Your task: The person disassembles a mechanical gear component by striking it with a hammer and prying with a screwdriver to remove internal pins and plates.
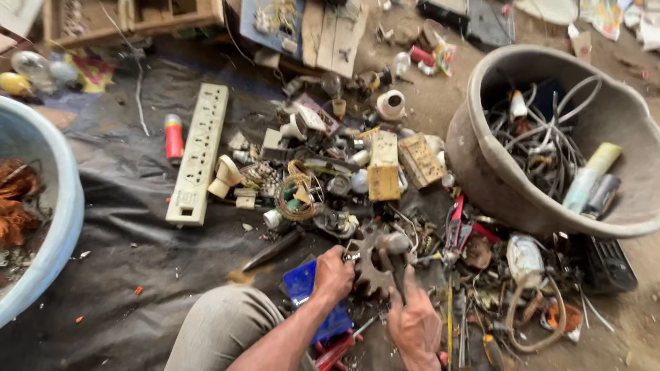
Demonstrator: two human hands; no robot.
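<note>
Two hands work one rusty gear (pixel 370 264), a toothed metal wheel held low in the centre of the view, just above the scrap on the floor. Left hand (pixel 333 276): fingers curled tight over the gear's left rim, gripping it. Right hand (pixel 414 321): index finger stretched up along a dark tool (pixel 397 269) that lies against the gear's right side; the other fingers are folded under, and I cannot tell exactly how they hold it. A grey metal knob (pixel 395 242) sits at the gear's top right edge, touching it.

Under the left hand lies a blue box (pixel 300 282), partly covered by the wrist. A bent knee (pixel 223 330) in grey cloth shows at the bottom edge, left of the forearm.

Just right of the gear: red-handled pliers (pixel 456 223) in a tangle of wire and small parts. Above it: a wire coil (pixel 297 199) and two yellowish blocks (pixel 383 165). Further left, a white power strip (pixel 198 152) lies on a dark sheet (pixel 117 206), a red can (pixel 173 137) beside it. Far right, a large grey tub (pixel 481 165) holds cables. Far left, a blue basin (pixel 58 206) holds copper wire (pixel 14 203).
</note>
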